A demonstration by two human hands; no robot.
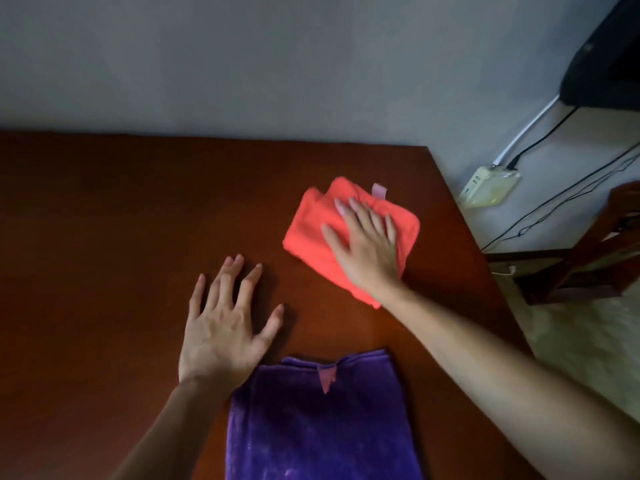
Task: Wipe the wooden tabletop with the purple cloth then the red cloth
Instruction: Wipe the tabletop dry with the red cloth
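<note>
Head view: a dark reddish-brown wooden tabletop (104, 209) runs to a grey wall, its right edge slanting toward the floor.
Red cloth: the red cloth (311, 230) is bright coral-red, folded into a rumpled pad with a small pale pink tag at its far edge; it lies on the right part of the tabletop, near the right edge.
Right hand: the right hand (367, 244) lies flat on the red cloth, fingers straight and slightly spread, pressing down; its grip is open, curled round nothing.
Purple cloth: the purple cloth (322, 424) is deep violet and plush, folded into a neat rectangle with a pink tag at its far edge; it lies at the near edge, apart from the red one.
Left hand: the left hand (221, 327) rests palm-down on bare wood, fingers splayed, grip open and empty, its wrist just beside the purple cloth's far left corner.
Floor: a pale power strip (490, 185) with cables lies right of the tabletop.
</note>
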